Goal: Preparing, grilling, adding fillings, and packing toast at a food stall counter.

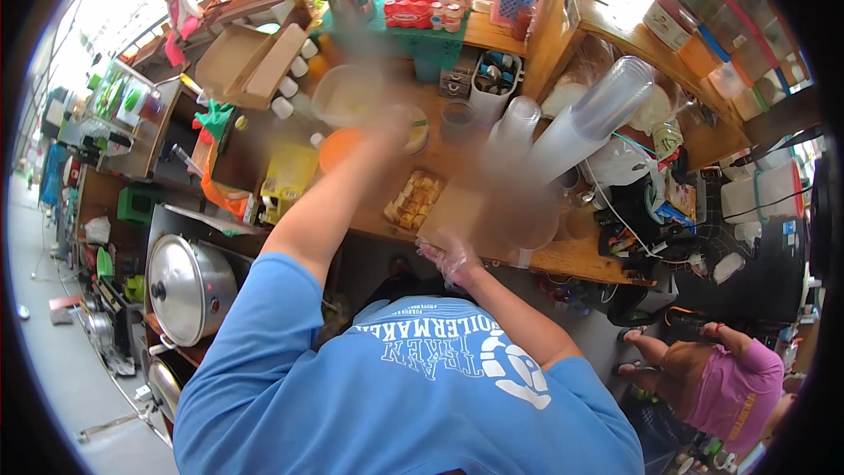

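Note:
An open cardboard food box (461, 211) lies near the front edge of the wooden counter (376, 218), with golden-brown food pieces (417, 199) in its left part. My right hand (455, 262), in a clear plastic glove, grips the near edge of the box's lid. Stretched forward over the counter, my left hand (394, 124) is blurred; its fingers and anything in them cannot be made out. Beside it are a round tub (417, 135) with a pale yellow content, an orange round lid or plate (339, 148) and a large translucent bowl (346, 95).
Stacked clear plastic cups (570, 135) lean at the right of the counter. A dark-looking cup (458, 117), a white utensil bin (496, 82) and red-wrapped small bottles (410, 12) stand farther back. A large metal pot (188, 290) is at the left. Another person (732, 376) is at the lower right.

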Demonstrator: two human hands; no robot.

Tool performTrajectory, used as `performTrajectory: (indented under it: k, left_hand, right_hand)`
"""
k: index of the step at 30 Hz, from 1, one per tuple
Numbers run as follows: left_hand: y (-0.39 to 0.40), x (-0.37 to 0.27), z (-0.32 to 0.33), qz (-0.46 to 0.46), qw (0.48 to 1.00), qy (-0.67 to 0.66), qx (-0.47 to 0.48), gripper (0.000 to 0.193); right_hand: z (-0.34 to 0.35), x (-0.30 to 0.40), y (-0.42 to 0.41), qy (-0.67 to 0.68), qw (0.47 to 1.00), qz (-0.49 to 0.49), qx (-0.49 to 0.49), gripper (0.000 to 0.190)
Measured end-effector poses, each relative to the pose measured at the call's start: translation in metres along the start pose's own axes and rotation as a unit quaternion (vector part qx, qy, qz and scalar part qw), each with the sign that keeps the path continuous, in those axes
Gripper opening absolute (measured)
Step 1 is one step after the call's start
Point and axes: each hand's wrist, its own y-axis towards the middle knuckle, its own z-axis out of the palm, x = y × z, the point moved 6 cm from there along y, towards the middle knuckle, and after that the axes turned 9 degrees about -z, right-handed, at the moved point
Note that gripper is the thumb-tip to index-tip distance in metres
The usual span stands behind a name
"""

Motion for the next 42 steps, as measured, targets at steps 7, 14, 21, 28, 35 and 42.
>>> performTrajectory:
  k: [7, 14, 21, 28, 35, 42]
  left_hand:
    - [0.036, -0.048, 0.015, 0.116, 0.975, 0.086, 0.167, 0.027]
    - [0.074, 0.008, 0.023, 0.136, 0.983, 0.075, 0.100, 0.022]
    - [0.018, -0.053, -0.033, 0.204, 0.965, 0.112, 0.120, 0.020]
    - [0.041, -0.023, 0.016, 0.186, 0.966, 0.144, 0.107, 0.020]
    - [0.054, 0.008, 0.041, 0.121, 0.972, 0.197, 0.044, 0.019]
    - [0.016, 0.007, -0.032, 0.079, 0.962, 0.210, -0.157, 0.023]
  right_hand:
    - [-0.004, 0.019, 0.012, 0.100, 0.992, -0.048, -0.051, 0.034]
    - [0.008, 0.029, 0.009, 0.077, 0.991, -0.092, -0.067, 0.028]
    - [0.006, -0.021, 0.029, -0.024, 0.997, 0.064, -0.046, 0.015]
    - [0.012, -0.034, 0.049, -0.091, 0.995, 0.049, -0.006, 0.011]
    - [0.023, 0.017, -0.006, -0.122, 0.992, 0.017, 0.027, 0.038]
    - [0.016, 0.096, -0.086, -0.321, 0.944, -0.052, 0.064, 0.066]
